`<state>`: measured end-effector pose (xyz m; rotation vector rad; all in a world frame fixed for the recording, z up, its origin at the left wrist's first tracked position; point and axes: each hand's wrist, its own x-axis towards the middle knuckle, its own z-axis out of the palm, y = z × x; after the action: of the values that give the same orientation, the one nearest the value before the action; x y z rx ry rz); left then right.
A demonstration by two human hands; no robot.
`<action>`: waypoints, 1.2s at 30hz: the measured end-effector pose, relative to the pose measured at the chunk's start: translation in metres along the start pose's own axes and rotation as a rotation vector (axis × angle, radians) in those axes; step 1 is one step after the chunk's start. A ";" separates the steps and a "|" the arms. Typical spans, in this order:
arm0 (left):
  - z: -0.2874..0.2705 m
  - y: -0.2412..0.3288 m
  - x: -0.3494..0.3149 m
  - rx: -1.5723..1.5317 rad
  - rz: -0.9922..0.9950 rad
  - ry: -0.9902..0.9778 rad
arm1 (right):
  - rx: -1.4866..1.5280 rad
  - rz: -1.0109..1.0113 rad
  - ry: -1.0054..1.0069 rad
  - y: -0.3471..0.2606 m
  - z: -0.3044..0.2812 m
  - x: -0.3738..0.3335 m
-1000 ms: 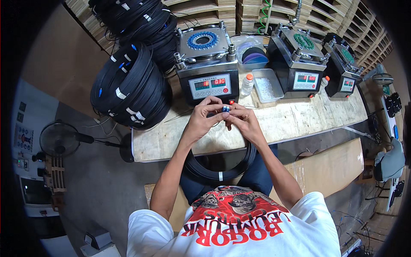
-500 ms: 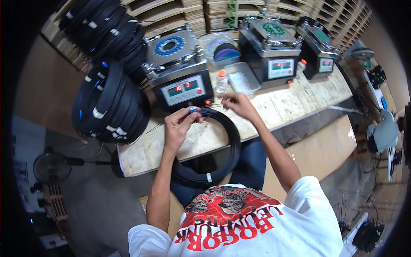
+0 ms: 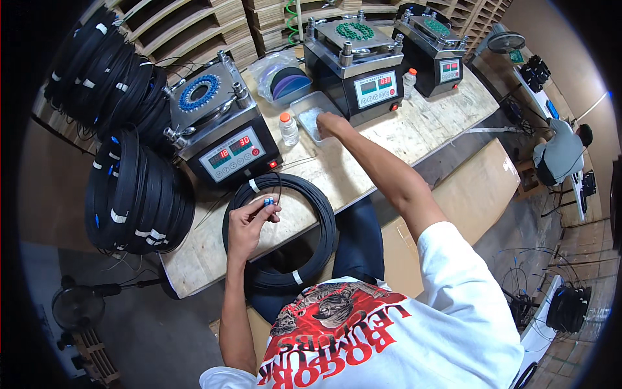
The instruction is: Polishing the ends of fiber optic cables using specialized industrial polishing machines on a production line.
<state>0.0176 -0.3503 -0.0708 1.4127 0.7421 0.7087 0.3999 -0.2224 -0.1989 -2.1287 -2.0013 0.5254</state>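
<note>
My left hand pinches a small blue fibre-optic connector at the end of a thin black cable. Below and around that hand lies a coil of black cable, wrapped with white tape, partly on the table's front edge and partly over my lap. My right hand reaches into a shallow clear tray holding small pale pieces. Its fingers are bunched and point down; what lies between their tips is hidden. Beside the tray stands a clear bottle with an orange cap.
A polishing machine with a blue ring of connectors stands at the left of the wooden table. Two more machines with green rings stand farther right. Stacked cable coils crowd the left. Coloured discs lie behind the tray.
My right hand has moved from near the connector over to the tray. My left hand still holds the connector, slightly lower. The whole view has shifted, bringing the machines left.
</note>
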 end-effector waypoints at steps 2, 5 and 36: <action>-0.002 -0.002 -0.001 0.026 0.006 0.001 | -0.010 0.027 0.045 0.002 0.005 0.004; 0.000 -0.003 -0.001 0.008 0.000 0.005 | 0.094 -0.025 0.083 0.023 0.006 0.004; 0.018 0.010 0.001 -0.093 0.085 0.066 | 1.344 -0.250 0.126 -0.166 -0.071 -0.172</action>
<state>0.0320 -0.3599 -0.0606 1.3473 0.6942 0.8494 0.2655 -0.3708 -0.0507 -1.0140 -1.1445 1.1776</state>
